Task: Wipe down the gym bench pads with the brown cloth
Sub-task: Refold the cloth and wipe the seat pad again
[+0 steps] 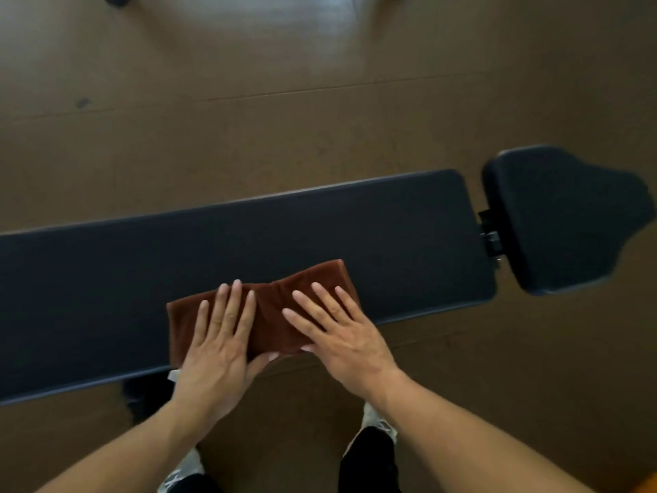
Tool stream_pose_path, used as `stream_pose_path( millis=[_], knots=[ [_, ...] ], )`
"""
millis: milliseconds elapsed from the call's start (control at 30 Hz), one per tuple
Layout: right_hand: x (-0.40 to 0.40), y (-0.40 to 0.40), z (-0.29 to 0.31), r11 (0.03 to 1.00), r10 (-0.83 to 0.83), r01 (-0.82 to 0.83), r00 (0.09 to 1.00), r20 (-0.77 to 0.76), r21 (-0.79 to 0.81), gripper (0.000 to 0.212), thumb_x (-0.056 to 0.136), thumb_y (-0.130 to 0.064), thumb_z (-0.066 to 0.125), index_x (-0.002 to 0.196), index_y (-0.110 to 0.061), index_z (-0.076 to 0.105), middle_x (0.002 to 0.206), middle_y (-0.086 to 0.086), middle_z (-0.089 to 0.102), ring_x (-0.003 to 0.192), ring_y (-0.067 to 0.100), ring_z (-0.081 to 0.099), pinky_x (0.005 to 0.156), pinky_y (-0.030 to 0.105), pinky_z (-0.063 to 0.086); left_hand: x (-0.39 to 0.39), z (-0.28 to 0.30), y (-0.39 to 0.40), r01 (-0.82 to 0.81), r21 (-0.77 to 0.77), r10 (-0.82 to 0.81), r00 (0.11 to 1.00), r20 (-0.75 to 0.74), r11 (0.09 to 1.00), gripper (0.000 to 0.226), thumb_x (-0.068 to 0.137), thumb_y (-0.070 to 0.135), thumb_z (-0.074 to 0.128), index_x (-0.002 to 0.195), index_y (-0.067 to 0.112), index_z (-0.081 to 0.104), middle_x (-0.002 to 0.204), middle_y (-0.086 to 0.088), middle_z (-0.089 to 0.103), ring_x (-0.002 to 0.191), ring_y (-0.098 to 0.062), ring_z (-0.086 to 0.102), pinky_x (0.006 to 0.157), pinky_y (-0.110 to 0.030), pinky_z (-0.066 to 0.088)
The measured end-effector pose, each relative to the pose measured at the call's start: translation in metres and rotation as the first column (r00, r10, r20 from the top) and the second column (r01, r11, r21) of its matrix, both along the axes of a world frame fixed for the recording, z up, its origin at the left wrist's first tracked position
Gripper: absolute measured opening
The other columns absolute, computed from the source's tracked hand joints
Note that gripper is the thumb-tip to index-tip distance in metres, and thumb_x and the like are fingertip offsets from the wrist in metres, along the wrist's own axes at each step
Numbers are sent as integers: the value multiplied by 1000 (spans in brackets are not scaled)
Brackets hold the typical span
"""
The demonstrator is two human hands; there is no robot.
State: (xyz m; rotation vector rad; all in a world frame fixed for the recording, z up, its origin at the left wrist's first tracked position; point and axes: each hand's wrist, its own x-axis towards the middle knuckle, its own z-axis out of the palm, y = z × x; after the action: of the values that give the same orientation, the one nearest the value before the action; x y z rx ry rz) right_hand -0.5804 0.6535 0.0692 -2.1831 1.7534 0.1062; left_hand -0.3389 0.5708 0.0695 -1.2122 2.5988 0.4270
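You stand close against the bench, and your two shoes, pale with dark trousers above them (380, 426), are on the brown wooden floor (320, 101) just under its near edge. Your left hand (220, 346) lies flat and open on the folded brown terry cloth (270, 314), with the fingers stretched forward and the thumb hooked around the near edge of the cloth. Your right hand (341, 332) lies beside it in the same way, palm down and fingers spread, the thumb also at the near edge. Neither hand is clenched; both press the cloth down, not pinch it. I think you hold it so because flat palms give wide pressure and keep the fold together during a stroke.

The cloth rests on the near half of the long dark padded bench back pad (249, 243), about in the middle of its length, and its near edge hangs slightly over the edge of the pad. The far strip of this pad is bare. Farther to your right, apart by a small gap with a black metal hinge (490, 236), sits the shorter dark seat pad (561, 218), with nothing on it. It waits for wiping too, I judge.
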Motion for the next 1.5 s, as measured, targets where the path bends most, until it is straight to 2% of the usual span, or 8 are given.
stream_pose_path(
  millis=[167, 300, 433, 533, 867, 967, 1133, 1500],
  knots=[
    [-158, 55, 15, 982, -181, 184, 981, -72, 41, 63, 110, -49, 31, 166, -29, 10, 174, 0, 4, 160, 23, -3, 127, 50, 16, -175, 8, 30, 53, 54, -52, 998, -19, 997, 98, 96, 78, 22, 161, 17, -18, 170, -9, -24, 156, -27, -23, 125, -49, -7],
    [-225, 73, 27, 925, -364, 360, 931, 17, 119, 58, 111, -54, 17, 163, -29, 19, 173, -2, 9, 160, 15, -4, 127, 45, 11, -268, 19, 41, 66, 117, -63, 998, -28, 991, 92, 98, 77, 14, 157, 20, -29, 163, -3, -40, 149, -22, -39, 123, -47, -18],
    [-242, 50, 31, 860, -508, 480, 840, 191, 174, 56, 110, -53, 11, 162, -33, 12, 171, -11, -3, 155, 4, -19, 130, 35, -1, -303, 24, 35, -16, 200, 24, 999, -37, 980, 76, 103, 67, 4, 154, 25, -33, 158, 4, -48, 144, -15, -46, 124, -45, -19],
    [-241, 14, 36, 816, -578, 531, 763, 289, 229, 55, 111, -47, 23, 163, -35, 12, 170, -18, -7, 155, 5, -21, 129, 35, -2, -312, 26, 18, -29, 254, 46, 997, -61, 967, 69, 105, 59, 3, 154, 27, -33, 157, 7, -49, 143, -11, -46, 124, -43, -20],
    [-259, -89, 33, 847, -530, 502, 819, 218, 173, 57, 111, -35, 35, 164, -30, 14, 173, -10, -1, 158, 15, -15, 124, 30, -12, -333, 22, -90, 43, 204, -22, 994, -108, 978, 66, 109, 50, 16, 161, 26, -18, 167, 3, -30, 150, -12, -34, 122, -37, -21],
    [-259, -117, 36, 832, -551, 522, 818, 167, 190, 57, 110, -40, 38, 164, -33, 20, 173, -10, 9, 159, 15, -7, 127, 35, -6, -329, 24, -120, 32, 210, -2, 990, -143, 977, 63, 109, 47, 20, 164, 26, -3, 173, 0, -4, 158, -16, -9, 126, -37, -8],
    [-221, -171, 45, 839, -528, 517, 849, 22, 170, 42, 108, -46, 37, 147, -40, 50, 153, -8, 51, 148, 20, 36, 123, 44, 18, -285, 28, -160, -49, 270, 95, 982, -162, 962, 53, 110, 45, 23, 157, 24, 33, 157, -5, 44, 145, -28, 37, 120, -43, 23],
    [44, -263, 47, 907, -312, 287, 950, 33, 310, 46, 110, -48, 26, 153, -39, 40, 156, -6, 48, 143, 22, 41, 119, 44, 24, 1, 26, -224, -183, 213, 205, 975, -88, 960, 52, 110, 45, 22, 156, 23, 35, 157, -2, 45, 147, -22, 35, 124, -41, 19]
  ],
)
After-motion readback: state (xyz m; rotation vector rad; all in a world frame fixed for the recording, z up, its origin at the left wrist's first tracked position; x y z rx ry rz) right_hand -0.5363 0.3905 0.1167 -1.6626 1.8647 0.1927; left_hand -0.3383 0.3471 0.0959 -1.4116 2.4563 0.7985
